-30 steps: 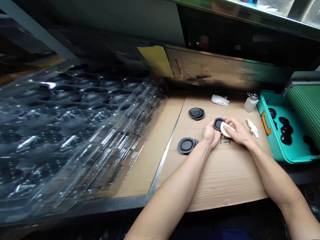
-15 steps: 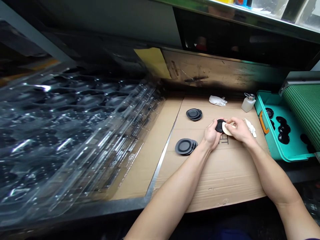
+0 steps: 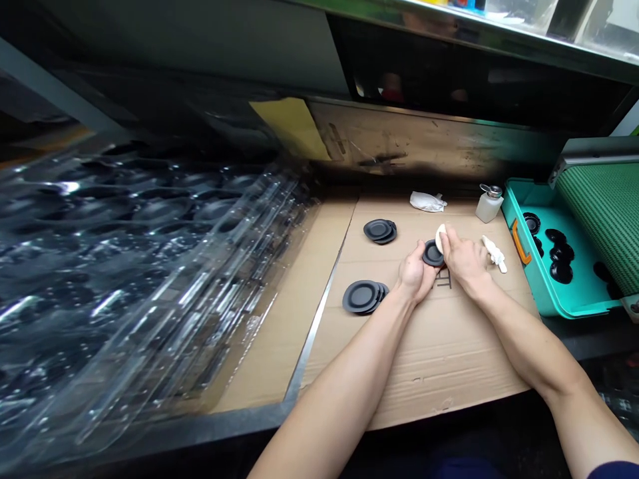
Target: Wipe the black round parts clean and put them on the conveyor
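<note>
Left hand (image 3: 413,273) and right hand (image 3: 462,259) meet mid-cardboard (image 3: 439,359), a disc (image 3: 432,253) between them and a pad (image 3: 440,236) at its far edge. Near stack (image 3: 362,297) lies to their left, far stack (image 3: 379,230) behind it. Bottle (image 3: 488,203) sits far right, bin (image 3: 544,293) beyond the right edge, trays (image 3: 124,266) to the left.

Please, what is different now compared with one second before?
The right hand slid its pale pad from the near right side of the black disc up to its far edge. The left hand keeps its grip on the disc. The near stack, the far stack and the bottle stayed put.
</note>
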`<state>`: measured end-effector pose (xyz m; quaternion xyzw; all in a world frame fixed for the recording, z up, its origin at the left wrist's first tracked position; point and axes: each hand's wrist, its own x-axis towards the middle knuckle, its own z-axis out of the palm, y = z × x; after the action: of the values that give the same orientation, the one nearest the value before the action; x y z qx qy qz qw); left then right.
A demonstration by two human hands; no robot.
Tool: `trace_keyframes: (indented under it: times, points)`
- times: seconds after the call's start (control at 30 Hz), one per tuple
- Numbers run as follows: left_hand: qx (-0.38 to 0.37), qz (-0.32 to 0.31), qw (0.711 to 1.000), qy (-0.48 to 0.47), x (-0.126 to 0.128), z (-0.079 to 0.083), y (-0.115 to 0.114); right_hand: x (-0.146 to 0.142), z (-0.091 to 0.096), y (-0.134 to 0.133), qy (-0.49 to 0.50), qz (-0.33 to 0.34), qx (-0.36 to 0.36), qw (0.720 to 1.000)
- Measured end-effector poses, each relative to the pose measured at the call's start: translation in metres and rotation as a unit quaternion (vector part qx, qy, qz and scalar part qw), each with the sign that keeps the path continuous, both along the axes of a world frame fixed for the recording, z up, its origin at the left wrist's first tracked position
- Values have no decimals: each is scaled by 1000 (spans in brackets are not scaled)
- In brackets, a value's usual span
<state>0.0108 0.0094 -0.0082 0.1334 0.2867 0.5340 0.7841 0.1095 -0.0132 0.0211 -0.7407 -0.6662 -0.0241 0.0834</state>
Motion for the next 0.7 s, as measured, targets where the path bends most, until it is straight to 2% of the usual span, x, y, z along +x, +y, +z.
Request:
trace_keyframes:
  times: [0.13,0.27,0.4,0.53,0.63,0.7]
  points:
    - [-2,-16,1000,-8,-3,1,1,-4,-7,2,-14,41,-15,999]
    - [4,-2,1000,-2,-1,0,1,0,-7,4,-5,0,-14,1000]
    - [-4,-13,1000,-3,1,-1,-1,0,-10,3,-4,29,-17,999]
    - [11,-1,1000,5,1,-1,-2,-1,-12,2,5,-13,-15,1000]
    - [4,-19,1000,7,0,-1,-3,-1,-12,0,7,22,-21,1000]
    - [4,-22,1000,9,0,0,-4,0,-10,1,8,12,-18,1000]
